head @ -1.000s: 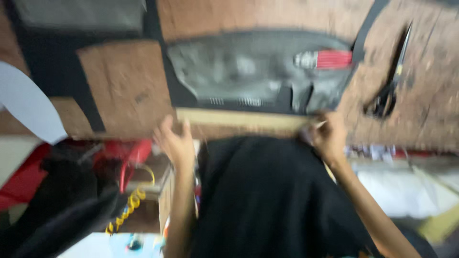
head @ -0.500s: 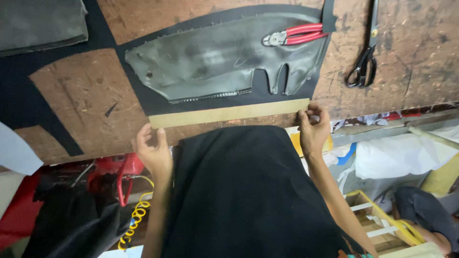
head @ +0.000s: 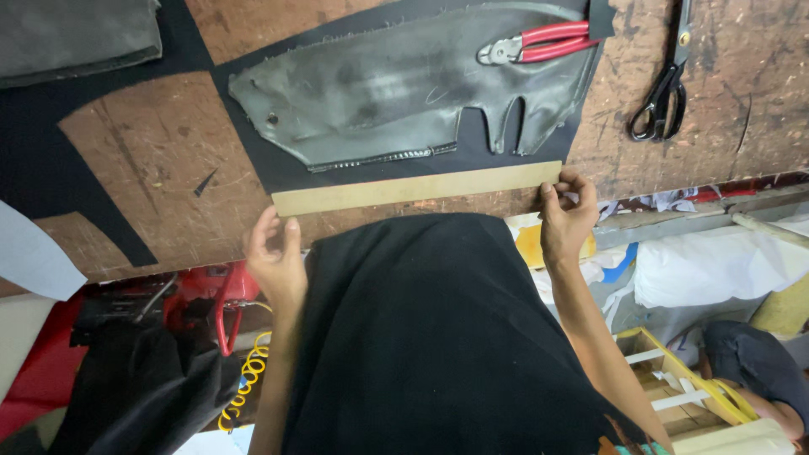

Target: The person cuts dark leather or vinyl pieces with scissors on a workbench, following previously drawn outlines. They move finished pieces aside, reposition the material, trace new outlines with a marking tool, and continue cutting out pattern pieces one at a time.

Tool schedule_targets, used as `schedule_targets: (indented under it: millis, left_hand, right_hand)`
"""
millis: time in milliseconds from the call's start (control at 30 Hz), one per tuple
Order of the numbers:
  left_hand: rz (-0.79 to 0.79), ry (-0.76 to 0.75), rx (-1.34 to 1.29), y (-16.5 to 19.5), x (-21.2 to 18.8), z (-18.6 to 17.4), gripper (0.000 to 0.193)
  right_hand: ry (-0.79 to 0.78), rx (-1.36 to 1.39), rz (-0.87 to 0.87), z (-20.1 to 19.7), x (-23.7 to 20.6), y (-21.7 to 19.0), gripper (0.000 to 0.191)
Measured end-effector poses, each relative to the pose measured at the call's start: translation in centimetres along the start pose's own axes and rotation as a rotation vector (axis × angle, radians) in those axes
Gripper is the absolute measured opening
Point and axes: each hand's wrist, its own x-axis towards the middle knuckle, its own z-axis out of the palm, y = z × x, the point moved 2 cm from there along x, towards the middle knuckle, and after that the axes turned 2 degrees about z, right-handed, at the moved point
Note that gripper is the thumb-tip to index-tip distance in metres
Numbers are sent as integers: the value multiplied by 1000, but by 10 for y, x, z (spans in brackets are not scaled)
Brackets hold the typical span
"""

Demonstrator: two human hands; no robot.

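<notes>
A long tan strip [head: 417, 189] lies across the near edge of the worn wooden table [head: 160, 143]. My left hand [head: 274, 257] pinches its left end and my right hand [head: 566, 215] pinches its right end. Just beyond the strip lies a grey leather piece [head: 396, 93] on black sheet material [head: 253, 173]. Red-handled pliers [head: 533, 44] rest on the grey piece at the upper right. My black garment [head: 430, 337] hides what is below the table edge between my arms.
Black scissors [head: 661, 97] lie on the table at the far right. A dark grey piece [head: 76, 34] sits at the top left. Below the table are a red object [head: 211, 291], a yellow coiled cord [head: 249, 375], white cloth [head: 716, 265] and a wooden frame [head: 674, 379].
The view has steadied and shifted so the table fills more of the frame. Both hands stay at the ends of the tan strip, which now lies sharper and level at the table edge.
</notes>
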Motion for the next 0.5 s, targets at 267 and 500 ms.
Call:
schedule_targets:
  millis: [267, 500]
  left_hand:
    - [126, 57, 143, -10, -2, 4, 37]
    - [57, 127, 99, -8, -12, 14, 40]
  right_hand:
    - [-27, 32, -30, -1, -3, 4, 20]
    - [-16, 92, 0, -13, 1, 1, 23]
